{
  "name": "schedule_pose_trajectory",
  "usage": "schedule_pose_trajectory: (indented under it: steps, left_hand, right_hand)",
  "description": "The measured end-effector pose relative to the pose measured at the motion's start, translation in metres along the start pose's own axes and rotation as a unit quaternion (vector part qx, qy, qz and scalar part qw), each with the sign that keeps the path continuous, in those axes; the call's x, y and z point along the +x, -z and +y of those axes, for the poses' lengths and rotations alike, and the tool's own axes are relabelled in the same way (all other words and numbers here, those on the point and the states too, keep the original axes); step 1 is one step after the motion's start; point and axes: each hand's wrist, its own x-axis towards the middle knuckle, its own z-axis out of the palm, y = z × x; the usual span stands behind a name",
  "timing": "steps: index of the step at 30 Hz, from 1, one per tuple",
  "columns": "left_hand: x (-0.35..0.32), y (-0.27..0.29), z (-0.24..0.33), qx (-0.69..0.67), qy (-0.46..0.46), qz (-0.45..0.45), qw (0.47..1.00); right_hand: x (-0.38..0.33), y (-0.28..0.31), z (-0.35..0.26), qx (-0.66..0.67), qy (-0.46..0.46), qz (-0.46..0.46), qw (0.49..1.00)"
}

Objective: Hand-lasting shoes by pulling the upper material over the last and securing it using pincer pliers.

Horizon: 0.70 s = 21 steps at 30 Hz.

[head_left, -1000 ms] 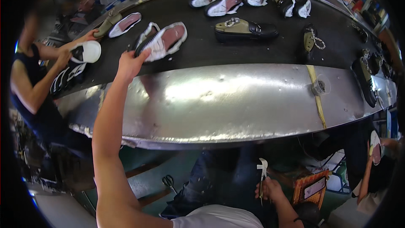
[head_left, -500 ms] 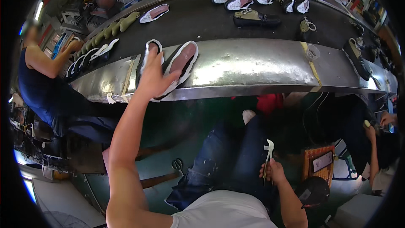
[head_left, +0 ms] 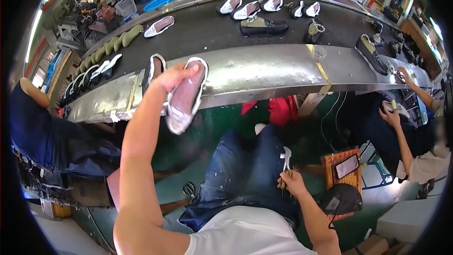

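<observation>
My left hand (head_left: 175, 78) is closed on a shoe (head_left: 185, 99), its thumb lying on the pinkish sole. The shoe is sole-up with a ragged white rim, and its lower end hangs past the bench's near edge. Just behind my wrist, a second shoe (head_left: 155, 67) of the same sort sits on the metal ledge (head_left: 257, 68). My right hand (head_left: 293, 184), low over my thigh, grips a pair of lasting pliers (head_left: 286, 157) by the handles, metal head up. Part of the handles is hidden in the fist.
Behind the ledge runs a dark belt (head_left: 198, 41) with several shoes (head_left: 264, 26) and green lasts (head_left: 132, 35). A clear cup (head_left: 318, 53) stands on the ledge. Scissors (head_left: 188, 190) lie low at left; a phone (head_left: 347, 166) and dark cap (head_left: 340, 199) are at right. Co-workers sit on both sides.
My left hand has closed on the nearer shoe and lifted it off the ledge toward me. The right hand still holds the pliers. The whole view has shifted slightly.
</observation>
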Motion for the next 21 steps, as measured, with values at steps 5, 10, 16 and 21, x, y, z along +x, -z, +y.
schedule_pose_trajectory:
  steps: [5, 10, 16, 21]
  left_hand:
    - [-0.089, -0.152, -0.082, -0.318, -0.114, -0.037, 0.941]
    - [-0.125, -0.259, -0.146, -0.200, -0.044, -0.028, 0.978]
    - [-0.123, -0.260, -0.163, -0.202, -0.047, -0.088, 0.974]
    - [-0.126, -0.265, -0.153, -0.078, -0.147, -0.038, 0.985]
  right_hand:
    - [-0.025, -0.001, -0.020, 0.003, 0.084, -0.036, 0.996]
    - [-0.058, -0.011, -0.050, -0.119, 0.118, -0.023, 0.986]
    - [-0.094, -0.026, -0.078, -0.159, 0.098, -0.118, 0.975]
    - [-0.087, -0.034, -0.073, -0.086, 0.099, -0.173, 0.976]
